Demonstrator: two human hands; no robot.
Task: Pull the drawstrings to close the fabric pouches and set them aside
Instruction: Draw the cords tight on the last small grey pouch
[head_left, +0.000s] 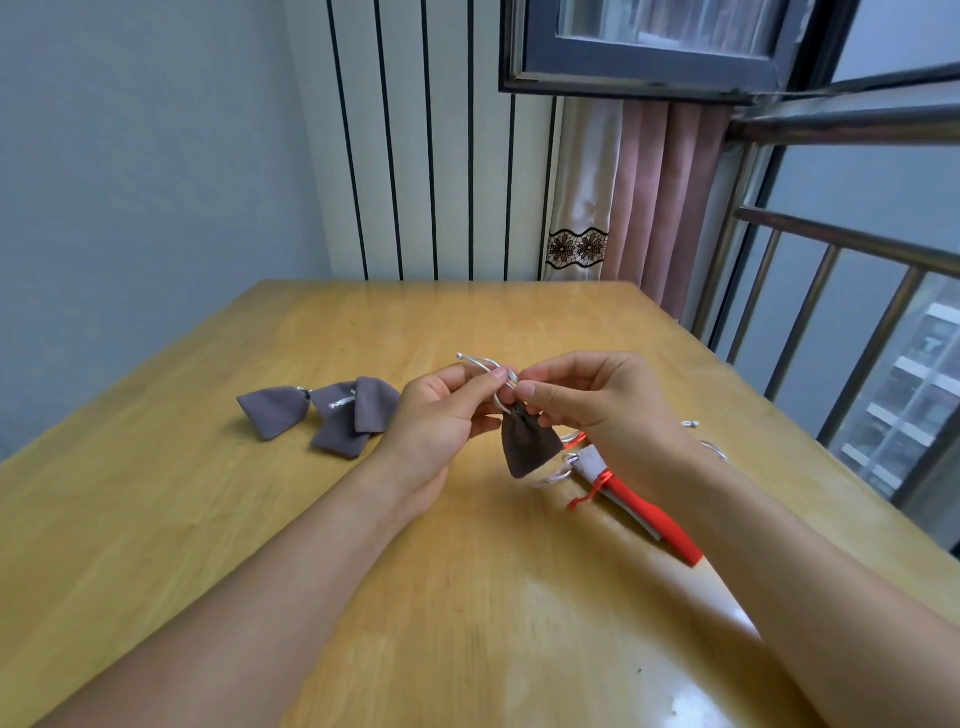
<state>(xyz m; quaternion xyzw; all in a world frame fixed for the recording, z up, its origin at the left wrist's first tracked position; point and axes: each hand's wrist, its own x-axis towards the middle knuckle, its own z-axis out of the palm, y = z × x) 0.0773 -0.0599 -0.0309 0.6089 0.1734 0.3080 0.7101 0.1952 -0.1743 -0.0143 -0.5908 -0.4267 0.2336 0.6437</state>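
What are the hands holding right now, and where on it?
Both the left hand and the right hand pinch the white drawstring of a grey pouch, just above its gathered neck; the pouch hangs below the fingers.

Held pouch (530, 444): above the middle of the worktop (291, 519), hanging between the left hand (441, 415) and the right hand (602, 405).
Drawstrings (493, 382): above the held pouch, pinched by both hands.
Closed pouches (322, 410): three on the worktop, left of the left hand, two of them overlapping.
Remaining pouches (623, 493): on the worktop, right of the held pouch, partly under the right forearm.
Window railing (831, 291): right of the worktop.
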